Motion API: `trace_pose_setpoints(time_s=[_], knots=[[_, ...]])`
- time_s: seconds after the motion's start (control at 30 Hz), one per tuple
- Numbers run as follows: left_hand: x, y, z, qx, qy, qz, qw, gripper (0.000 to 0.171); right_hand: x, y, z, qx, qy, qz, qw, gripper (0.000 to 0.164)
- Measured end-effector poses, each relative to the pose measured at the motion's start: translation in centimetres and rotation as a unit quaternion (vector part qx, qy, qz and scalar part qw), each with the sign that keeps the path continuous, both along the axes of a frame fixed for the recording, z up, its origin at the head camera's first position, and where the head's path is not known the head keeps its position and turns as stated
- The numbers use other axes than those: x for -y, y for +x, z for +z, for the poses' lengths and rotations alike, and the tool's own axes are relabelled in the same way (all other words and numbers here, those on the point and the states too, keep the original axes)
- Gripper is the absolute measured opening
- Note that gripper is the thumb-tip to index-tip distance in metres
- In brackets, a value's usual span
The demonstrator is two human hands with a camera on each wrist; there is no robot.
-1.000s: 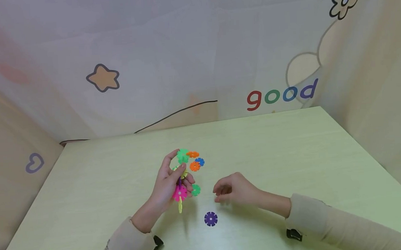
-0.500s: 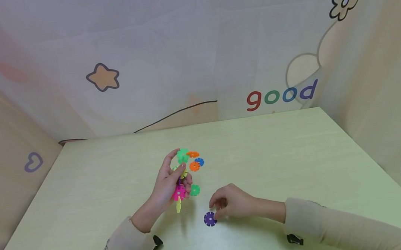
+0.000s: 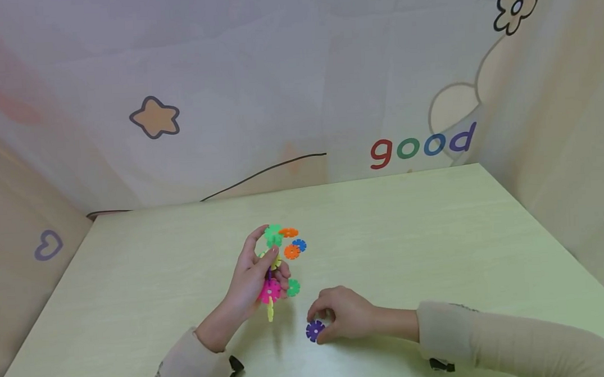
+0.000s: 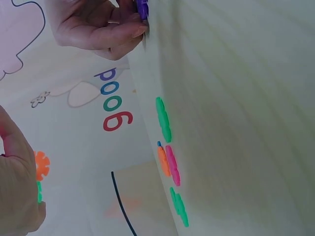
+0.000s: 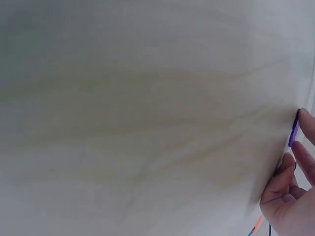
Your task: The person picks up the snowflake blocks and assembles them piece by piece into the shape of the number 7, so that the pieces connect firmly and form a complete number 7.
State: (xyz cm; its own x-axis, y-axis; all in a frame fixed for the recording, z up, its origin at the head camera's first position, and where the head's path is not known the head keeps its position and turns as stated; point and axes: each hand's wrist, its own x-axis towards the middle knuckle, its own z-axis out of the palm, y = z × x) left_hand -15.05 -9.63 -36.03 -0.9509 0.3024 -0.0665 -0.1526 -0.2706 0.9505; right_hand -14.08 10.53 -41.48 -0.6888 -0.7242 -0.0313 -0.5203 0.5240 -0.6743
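Note:
Several joined plastic snowflake discs are held in my left hand (image 3: pixel 243 286), raised over the table. Its thumb presses on a yellow disc (image 3: pixel 276 262). A pink disc (image 3: pixel 269 291) and another yellow disc, seen edge-on, hang below, and a green disc (image 3: pixel 273 233) shows by the fingertip. An orange disc (image 4: pixel 42 165) sticks out past that hand in the left wrist view. My right hand (image 3: pixel 347 313) pinches the edge of a purple snowflake disc (image 3: pixel 314 331) at the table top, between thumb and finger. The left palm hides part of the joined pieces.
Loose discs lie on the table (image 3: pixel 410 234) beyond the left hand: a green one (image 4: pixel 163 119), an orange one (image 4: pixel 164 161) against a blue one (image 3: pixel 300 245), a pink one (image 4: pixel 173 165) and another green (image 4: pixel 179 206). A printed curtain (image 3: pixel 257 100) stands behind the table.
My right hand has come down and left to the purple disc and now pinches it. The left hand stays in place with the joined discs.

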Motion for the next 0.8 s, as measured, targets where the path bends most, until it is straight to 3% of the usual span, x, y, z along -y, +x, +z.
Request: trace_pose_setpoints(time_s=[0.17, 0.47, 0.67, 0.8], knots=[[0.0, 0.0, 0.0, -0.008, 0.000, 0.006, 1.0000, 0.048, 0.1, 0.0, 0.4, -0.001, 0.016, 0.002, 1.000, 0.020], [-0.1, 0.0, -0.3, -0.019, 0.009, 0.003, 0.9998, 0.051, -0.6, -1.0, 0.7, 0.070, -0.041, 0.013, 0.997, 0.015], [-0.2, -0.1, -0.4, -0.025, 0.008, -0.005, 0.9996, 0.051, -1.4, -1.7, 1.1, 0.094, -0.059, 0.023, 0.994, 0.009], [-0.2, 0.0, -0.6, -0.017, -0.009, -0.005, 0.9998, 0.049, -1.9, -2.0, 1.5, 0.105, -0.077, 0.014, 0.991, 0.016]])
